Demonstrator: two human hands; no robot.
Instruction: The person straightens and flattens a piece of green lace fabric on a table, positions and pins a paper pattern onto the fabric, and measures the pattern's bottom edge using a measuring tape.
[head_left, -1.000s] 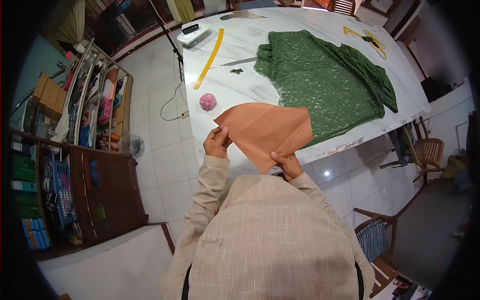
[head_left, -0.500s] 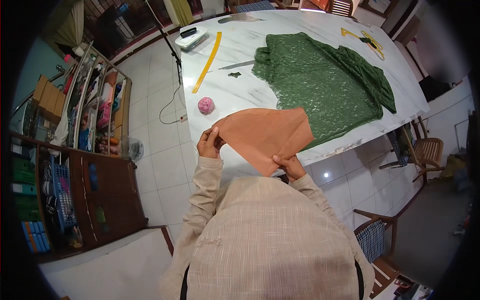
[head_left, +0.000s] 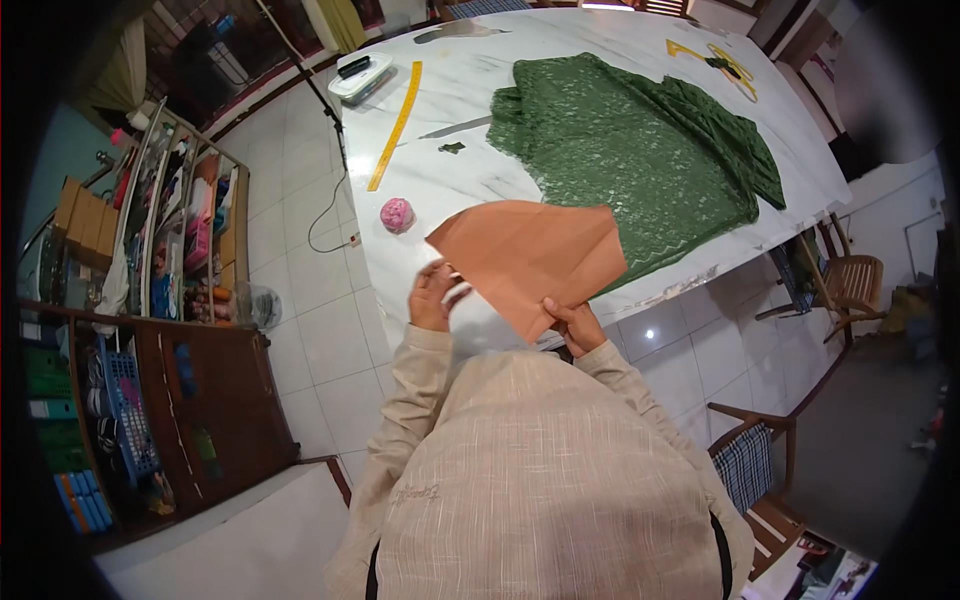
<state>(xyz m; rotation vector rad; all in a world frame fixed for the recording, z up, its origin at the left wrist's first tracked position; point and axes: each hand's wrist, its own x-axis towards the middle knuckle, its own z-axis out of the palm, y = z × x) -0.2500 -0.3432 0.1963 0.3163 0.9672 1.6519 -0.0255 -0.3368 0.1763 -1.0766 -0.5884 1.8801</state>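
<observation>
An orange-brown paper sheet (head_left: 535,255), cut with a curved upper edge, is held up over the near edge of the table. My right hand (head_left: 575,325) pinches its lower corner, thumb on top. Beside the sheet's left edge is my left hand (head_left: 432,297), its fingers apart and slightly curled; some fingertips are close to the paper's edge. Beyond the sheet lies green lace fabric (head_left: 630,150), partly covered by the paper. A pink pincushion-like ball (head_left: 397,215) sits to the left.
On the white marbled table (head_left: 470,180) lie a yellow ruler (head_left: 397,125), a plastic box (head_left: 362,78) with a black item on top, a green scrap (head_left: 452,148) and yellow-handled scissors (head_left: 735,75). Wooden chairs (head_left: 850,280) stand at the right, shelves (head_left: 185,220) at the left.
My left hand has let go of the paper's left corner and moved down along its edge. The right hand keeps its pinch. The whole view has shifted slightly.
</observation>
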